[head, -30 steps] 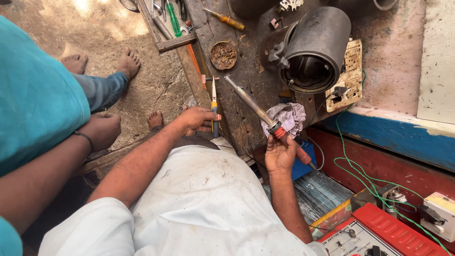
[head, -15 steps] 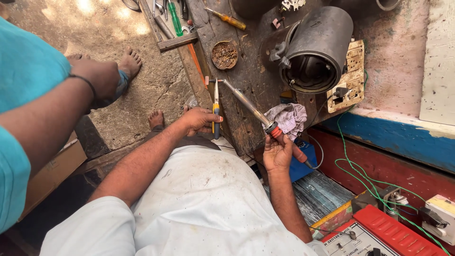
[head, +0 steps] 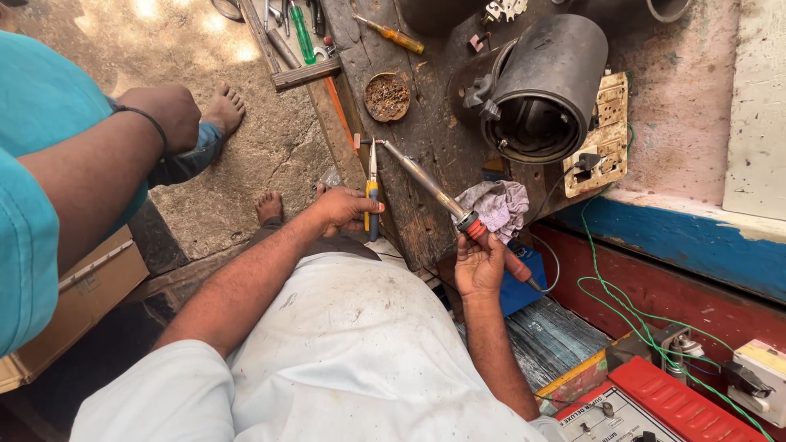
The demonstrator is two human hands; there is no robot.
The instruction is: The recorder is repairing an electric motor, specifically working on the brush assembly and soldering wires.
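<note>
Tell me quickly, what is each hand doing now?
Left hand: closed on the pliers.
Right hand: closed on the soldering iron.

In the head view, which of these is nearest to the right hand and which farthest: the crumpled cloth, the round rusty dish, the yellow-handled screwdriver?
From the right hand, which holds the soldering iron:
1. Crumpled cloth, just above the hand on the bench.
2. Round rusty dish, farther up and to the left.
3. Yellow-handled screwdriver, at the bench's far end, beyond the dish.
</note>
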